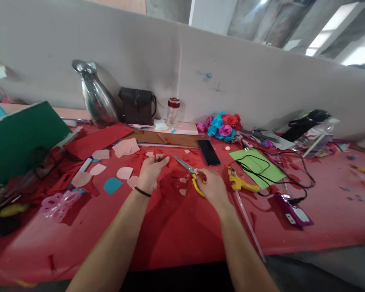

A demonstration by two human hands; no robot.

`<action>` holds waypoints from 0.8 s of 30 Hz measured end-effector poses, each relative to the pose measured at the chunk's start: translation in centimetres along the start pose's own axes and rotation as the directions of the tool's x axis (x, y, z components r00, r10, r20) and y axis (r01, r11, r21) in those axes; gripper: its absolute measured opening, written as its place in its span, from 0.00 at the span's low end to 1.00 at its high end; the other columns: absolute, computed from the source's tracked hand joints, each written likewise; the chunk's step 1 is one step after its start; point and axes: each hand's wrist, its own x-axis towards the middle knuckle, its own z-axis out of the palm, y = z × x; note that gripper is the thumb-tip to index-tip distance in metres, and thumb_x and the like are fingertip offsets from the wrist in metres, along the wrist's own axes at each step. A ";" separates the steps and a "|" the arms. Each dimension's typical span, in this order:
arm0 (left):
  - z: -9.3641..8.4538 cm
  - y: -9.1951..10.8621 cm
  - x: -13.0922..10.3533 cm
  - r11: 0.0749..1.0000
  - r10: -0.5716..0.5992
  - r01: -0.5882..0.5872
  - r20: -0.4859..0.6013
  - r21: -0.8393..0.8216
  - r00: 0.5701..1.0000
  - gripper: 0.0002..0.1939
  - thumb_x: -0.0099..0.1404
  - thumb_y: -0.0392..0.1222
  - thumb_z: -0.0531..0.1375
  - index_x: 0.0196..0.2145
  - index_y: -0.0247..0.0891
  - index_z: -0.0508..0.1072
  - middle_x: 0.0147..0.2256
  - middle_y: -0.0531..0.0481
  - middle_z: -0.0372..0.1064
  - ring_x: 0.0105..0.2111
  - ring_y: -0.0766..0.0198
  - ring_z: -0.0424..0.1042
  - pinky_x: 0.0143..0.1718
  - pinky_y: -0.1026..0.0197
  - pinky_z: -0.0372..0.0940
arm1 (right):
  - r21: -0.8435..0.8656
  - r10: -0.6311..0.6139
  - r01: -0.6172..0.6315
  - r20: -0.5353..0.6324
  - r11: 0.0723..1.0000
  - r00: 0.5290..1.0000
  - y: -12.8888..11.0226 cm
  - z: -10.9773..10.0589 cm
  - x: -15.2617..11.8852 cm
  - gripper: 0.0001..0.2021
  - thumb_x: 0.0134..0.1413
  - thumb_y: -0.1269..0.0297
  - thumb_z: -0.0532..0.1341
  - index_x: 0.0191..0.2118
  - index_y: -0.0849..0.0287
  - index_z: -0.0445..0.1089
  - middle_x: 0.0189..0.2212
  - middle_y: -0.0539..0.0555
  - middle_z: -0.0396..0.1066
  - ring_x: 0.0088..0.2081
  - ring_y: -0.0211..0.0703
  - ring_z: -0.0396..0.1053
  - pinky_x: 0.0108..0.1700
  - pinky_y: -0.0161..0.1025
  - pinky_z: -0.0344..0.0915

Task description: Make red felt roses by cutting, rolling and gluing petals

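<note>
My right hand (pixel 211 186) holds a pair of scissors (pixel 187 166) by its yellow handles. The blades point up and left, towards my left hand, and look closed or nearly so. My left hand (pixel 150 172) is pinched, thumb against fingers, just left of the blade tips. Whatever it grips blends with the red surface, and I cannot make it out. Small pale pink paper scraps (pixel 183 192) lie between the hands. Left of my left hand are pink paper petals (pixel 124 173) and a blue paper petal (pixel 112 185).
A phone (pixel 209 153) lies beyond my right hand. To the right are a yellow glue gun (pixel 241 183), green paper (pixel 261 166), black cables and a purple power socket (pixel 293 211). Along the wall stand a metal jug (pixel 99 97), a dark bag (pixel 137 106), a glass bottle (pixel 172 113) and paper flowers (pixel 225 126).
</note>
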 end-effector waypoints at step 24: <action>-1.2 -2.5 2.1 0.920 -0.065 0.049 0.027 0.389 0.998 0.09 0.40 0.36 0.65 0.14 0.36 0.66 0.16 0.57 0.61 0.21 0.69 0.61 0.25 0.66 0.56 | -0.446 -0.021 0.003 -0.034 0.895 0.999 12.1 -9.7 -2.6 0.20 0.51 0.69 0.55 0.51 0.58 0.66 0.45 0.60 0.73 0.42 0.51 0.71 0.45 0.44 0.65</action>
